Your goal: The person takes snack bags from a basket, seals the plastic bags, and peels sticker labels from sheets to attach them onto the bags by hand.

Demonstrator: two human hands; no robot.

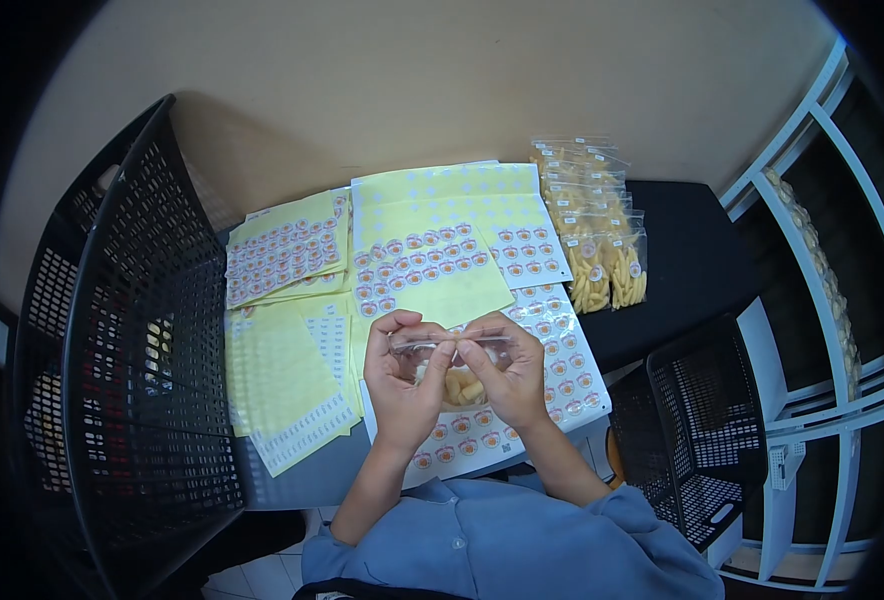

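Observation:
A clear plastic bag point(461, 388) with pale yellow, finger-shaped snack pieces inside hangs between my hands over the sticker sheets. My left hand point(408, 385) pinches the bag's top edge, its thumb close to the middle. From the other side, my right hand point(510, 372) grips the same edge, and the two thumbs nearly meet there. Beneath the bag lies a white sheet of round stickers point(559, 365). Just beyond my hands is a yellow backing sheet point(432, 265), part of its round stickers gone.
Filled snack bags point(592, 235) overlap in rows on the black-covered table point(687, 240) at right. More sticker sheets point(287, 245) lie at left. A tall black basket point(152, 330) stands at left, another black basket point(707, 430) at lower right, beside a white shelf frame point(842, 415).

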